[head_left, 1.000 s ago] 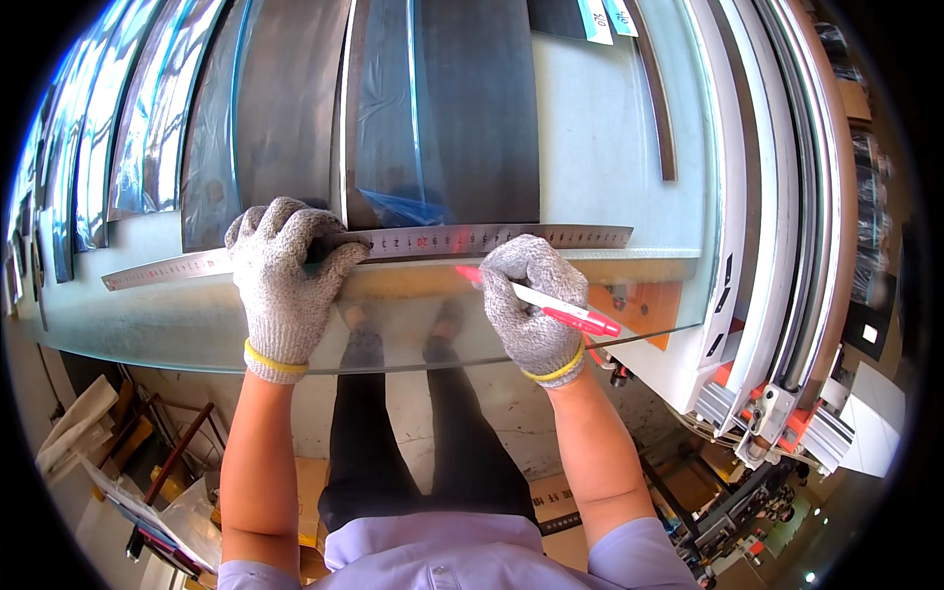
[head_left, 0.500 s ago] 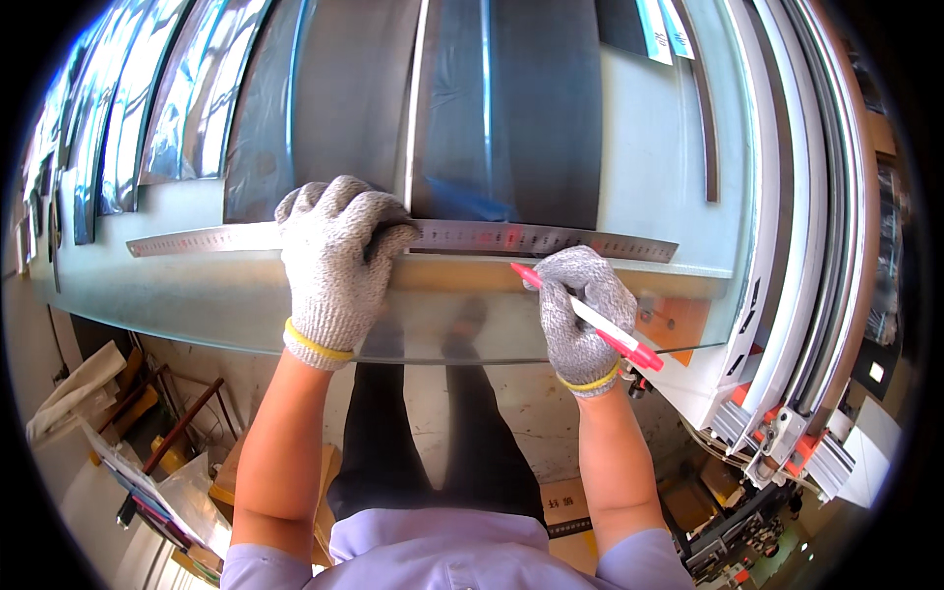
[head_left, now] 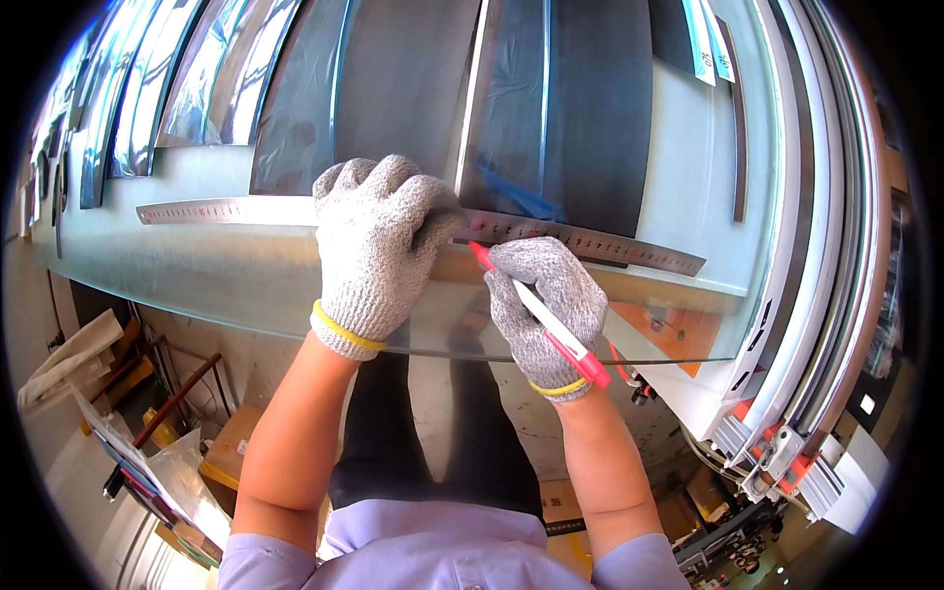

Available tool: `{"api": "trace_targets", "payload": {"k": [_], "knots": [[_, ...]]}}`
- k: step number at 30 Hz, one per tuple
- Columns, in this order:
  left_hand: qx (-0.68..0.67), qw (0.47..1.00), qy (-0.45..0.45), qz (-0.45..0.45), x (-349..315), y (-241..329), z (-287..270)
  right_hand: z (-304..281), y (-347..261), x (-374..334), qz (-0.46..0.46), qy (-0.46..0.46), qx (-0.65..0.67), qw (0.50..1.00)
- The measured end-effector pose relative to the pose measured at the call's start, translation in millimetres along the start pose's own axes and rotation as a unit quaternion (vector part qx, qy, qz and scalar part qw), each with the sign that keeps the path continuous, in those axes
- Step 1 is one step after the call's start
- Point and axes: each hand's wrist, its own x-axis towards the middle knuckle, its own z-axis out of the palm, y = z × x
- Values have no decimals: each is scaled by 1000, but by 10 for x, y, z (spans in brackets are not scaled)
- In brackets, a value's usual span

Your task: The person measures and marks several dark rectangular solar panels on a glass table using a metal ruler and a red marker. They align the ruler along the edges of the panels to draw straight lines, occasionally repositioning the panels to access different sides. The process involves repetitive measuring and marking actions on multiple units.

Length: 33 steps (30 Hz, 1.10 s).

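Note:
A long steel ruler (head_left: 610, 245) lies across the near ends of dark, film-covered sheets (head_left: 600, 128) on a glass tabletop. My left hand (head_left: 379, 236), in a grey knit glove with a yellow cuff, is closed over the ruler's middle, its fingers curled and resting on the sheets' near edge. Gripped in my gloved right hand (head_left: 556, 305) is a white marker pen (head_left: 537, 307) with red ends. Its upper red end is at the ruler's near edge, just right of my left hand; whether it touches the sheet is hard to tell.
Several shiny film-covered strips (head_left: 138, 108) lie at the far left. A narrow dark strip (head_left: 738, 147) and a sheet with white-and-blue labels (head_left: 700, 39) lie at the right. Metal rails (head_left: 836, 246) run along the right side. A cardboard box (head_left: 232, 444) stands below at left.
My right hand has moved left with the marker pen, closer to my left hand. The view has turned slightly, so the table and ruler appear tilted. My left hand stays on the ruler.

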Motion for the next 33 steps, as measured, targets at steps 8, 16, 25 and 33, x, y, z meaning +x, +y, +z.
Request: {"api": "trace_targets", "payload": {"k": [8, 16, 25, 33], "knots": [[0, 1000, -7, 1, 1, -3, -6, 16, 0, 32, -29, -8, -17, 999], [5, 1000, 0, 2, -1, -11, 5, 34, 21, 32, -33, 0, -24, 999], [2, 1000, -2, 3, -2, -9, -4, 34, 36, 35, -35, -5, -9, 999], [-4, 1000, -7, 0, 13, 6, -17, 52, 33, 36, -28, 7, -8, 1000]]}}
